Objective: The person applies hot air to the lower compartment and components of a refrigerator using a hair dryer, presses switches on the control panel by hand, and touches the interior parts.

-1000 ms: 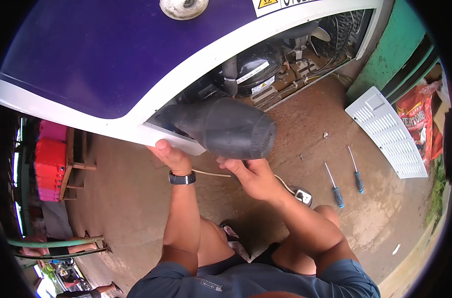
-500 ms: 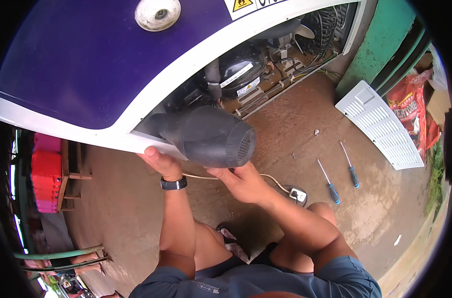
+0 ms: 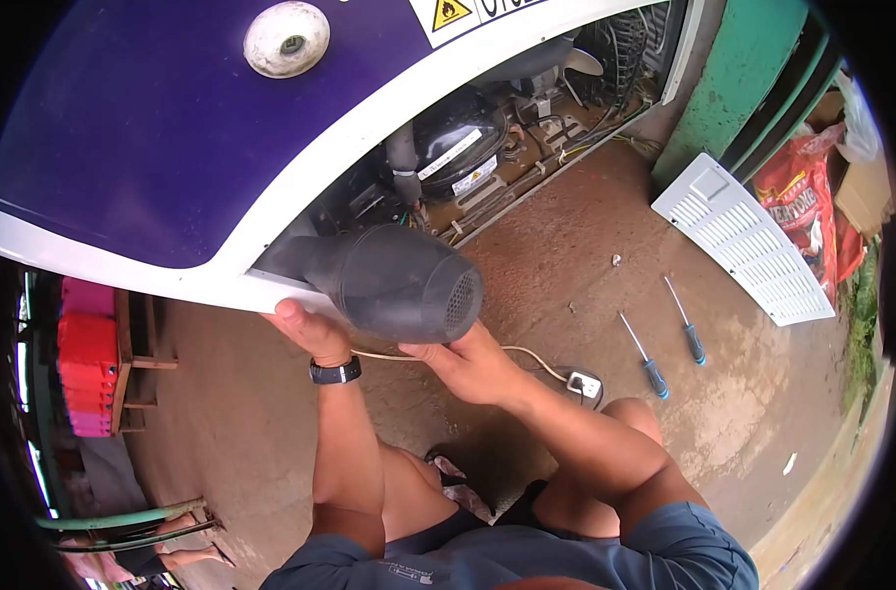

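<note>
A black blower, like a hair dryer point(image 3: 394, 283), points its nozzle into the open lower compartment of a purple and white cabinet point(image 3: 173, 128). My right hand point(image 3: 468, 366) is wrapped round the blower's handle from below; the handle is mostly hidden. At the cabinet's white bottom edge, my left hand point(image 3: 313, 332) rests with its thumb up against the edge, its other fingers partly hidden under it. Inside the compartment are a black compressor point(image 3: 453, 138), pipes and wires. A pale cord runs behind my hands to a white socket block point(image 3: 585, 384) on the floor.
Two blue-handled screwdrivers point(image 3: 656, 378) lie on the floor at the right. A white slotted panel point(image 3: 748, 241) leans near a red bag point(image 3: 800, 202) and a green post point(image 3: 733, 84). Red and pink items point(image 3: 86, 354) stand at the left; a person's legs point(image 3: 187, 557) show lower left.
The view has shifted, so the cabinet, floor items and hands sit differently in the frame. The blower and both hands appear further left and slightly lower, the hold unchanged.
</note>
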### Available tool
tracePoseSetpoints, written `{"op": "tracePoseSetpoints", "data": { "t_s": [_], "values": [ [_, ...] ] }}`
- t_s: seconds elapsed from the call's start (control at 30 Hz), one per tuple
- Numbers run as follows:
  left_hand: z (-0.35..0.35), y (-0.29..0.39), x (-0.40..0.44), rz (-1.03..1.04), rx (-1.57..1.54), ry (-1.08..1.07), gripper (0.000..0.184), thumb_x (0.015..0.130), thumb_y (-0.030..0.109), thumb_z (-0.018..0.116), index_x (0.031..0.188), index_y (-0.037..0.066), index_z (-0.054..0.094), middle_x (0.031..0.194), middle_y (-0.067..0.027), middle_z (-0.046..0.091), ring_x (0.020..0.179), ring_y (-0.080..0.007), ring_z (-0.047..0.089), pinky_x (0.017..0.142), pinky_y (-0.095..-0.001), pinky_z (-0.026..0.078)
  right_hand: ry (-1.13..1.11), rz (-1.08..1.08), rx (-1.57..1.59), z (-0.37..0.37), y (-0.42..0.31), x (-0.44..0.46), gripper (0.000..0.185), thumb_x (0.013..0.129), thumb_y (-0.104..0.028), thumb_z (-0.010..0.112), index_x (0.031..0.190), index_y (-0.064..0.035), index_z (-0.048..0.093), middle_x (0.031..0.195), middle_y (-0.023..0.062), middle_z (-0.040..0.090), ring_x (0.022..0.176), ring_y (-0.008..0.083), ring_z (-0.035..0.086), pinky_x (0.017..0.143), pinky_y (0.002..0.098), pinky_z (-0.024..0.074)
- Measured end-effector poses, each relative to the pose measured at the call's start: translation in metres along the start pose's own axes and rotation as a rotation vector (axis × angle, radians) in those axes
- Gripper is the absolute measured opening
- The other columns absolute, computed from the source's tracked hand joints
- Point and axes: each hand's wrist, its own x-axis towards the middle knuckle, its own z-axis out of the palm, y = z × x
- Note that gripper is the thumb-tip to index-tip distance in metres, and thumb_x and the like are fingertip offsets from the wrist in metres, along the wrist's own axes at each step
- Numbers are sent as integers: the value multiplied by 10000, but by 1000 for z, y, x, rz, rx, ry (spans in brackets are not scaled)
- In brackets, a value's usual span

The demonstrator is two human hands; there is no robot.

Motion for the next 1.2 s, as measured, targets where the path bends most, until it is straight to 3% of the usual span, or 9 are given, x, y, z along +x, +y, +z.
{"op": "tracePoseSetpoints", "data": {
  "t_s": [0.2,0.3,0.4,0.53,0.63,0.73,1.0,1.1,1.2],
  "values": [
    [-6,5,-6,-65,-21,-23,876,936,730,503,1305,-61,432,1166,-143,548,1079,-230,571,935,-386,481,-6,-32,-50,0,0,1,280,965,-193,690,1190,-36,633,1154,134,683,1055,264,652,920,394,506],
    [12,34,-10,198,511,207,618,1003,476,575,1304,-41,418,1040,-103,513,1011,-218,548,932,-367,456,-25,-24,-78,-3,-2,0,270,954,-154,682,1191,-34,632,1177,148,672,1081,293,643,938,403,499],
    [-7,75,-8,275,436,111,505,1002,388,585,1252,-29,447,1134,-115,461,987,-204,498,846,-341,450,-41,-37,-125,-7,0,-1,285,934,-114,669,1204,-35,627,1219,164,646,1145,340,605,982,422,477],
    [-33,87,-19,-91,259,-434,513,1046,459,488,1282,3,481,1199,-118,520,1006,-208,533,898,-350,458,1,-154,-273,-6,-1,0,354,907,-84,649,1252,-24,602,1303,191,576,1256,397,516,1057,447,433],
    [11,115,-33,-897,-208,-279,942,919,770,440,1527,53,377,1441,-191,531,1385,-339,460,1155,-433,369,8,-183,-350,-6,-9,-1,436,899,-79,641,1323,-25,551,1348,208,523,1281,409,489,1074,449,424],
    [23,121,-23,-1034,-921,-401,885,944,762,396,1493,68,421,1382,-201,565,1323,-360,518,1157,-492,370,-65,-113,-400,-6,-7,-5,512,896,-80,645,1383,-35,492,1380,218,479,1279,420,482,1078,453,420],
    [31,114,-32,-1164,-933,-154,669,982,629,488,1378,93,540,1310,-150,616,1176,-343,605,1030,-508,493,-492,149,-664,-94,-72,22,511,996,-337,612,1400,-39,516,1327,209,554,1256,408,522,1088,437,420],
    [33,116,-28,-1180,-948,-132,634,981,604,520,1361,97,550,1299,-122,626,1154,-326,614,1001,-492,508,695,-54,-154,-195,-65,62,639,1067,-468,448,1449,45,454,1453,193,522,1340,289,508,1150,447,374],
    [31,117,-30,-1195,-968,-147,620,983,596,526,1360,105,554,1298,-103,629,1158,-304,614,976,-482,520,858,-103,-131,-285,-40,129,799,1052,-583,376,1536,50,327,1593,218,351,1468,308,359,1224,410,246]
  ]
}}
